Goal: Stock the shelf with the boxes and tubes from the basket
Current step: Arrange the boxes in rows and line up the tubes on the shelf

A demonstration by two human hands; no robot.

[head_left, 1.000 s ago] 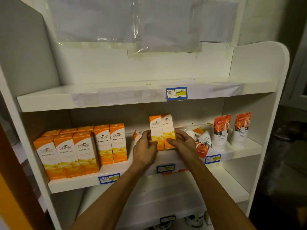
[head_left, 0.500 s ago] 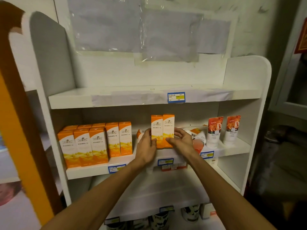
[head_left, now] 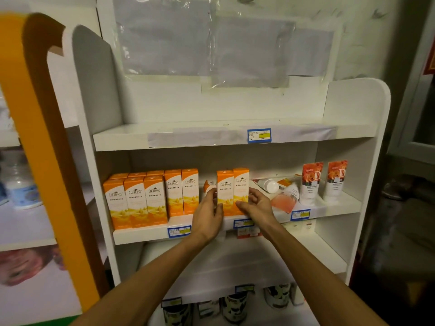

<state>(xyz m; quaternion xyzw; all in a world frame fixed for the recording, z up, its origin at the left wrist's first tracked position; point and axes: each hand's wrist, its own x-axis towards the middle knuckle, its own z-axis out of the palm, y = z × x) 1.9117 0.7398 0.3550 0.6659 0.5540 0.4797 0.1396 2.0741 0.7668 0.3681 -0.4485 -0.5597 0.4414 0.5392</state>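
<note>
Two orange boxes [head_left: 232,190] stand upright side by side on the middle shelf [head_left: 146,234] of a white rack. My left hand [head_left: 209,214] grips their left side and my right hand [head_left: 257,204] presses their right side. Several matching orange boxes [head_left: 150,196] stand in rows to the left. Two rose-printed tubes [head_left: 323,182] stand upright at the right end. More tubes [head_left: 280,191] lie flat between them and my right hand. A small white and orange item is half hidden behind my left hand. No basket is in view.
The top shelf [head_left: 211,137] carries a blue price tag [head_left: 259,135]. Dark jars [head_left: 233,307] stand on the bottom shelf. An orange and brown rack [head_left: 47,137] holding a white bottle [head_left: 22,187] is at the left. Plastic sheets hang on the wall above.
The view has pulled back and swung left, bringing the orange rack into sight. Both hands stay clasped around the two boxes, which now stand straighter on the shelf.
</note>
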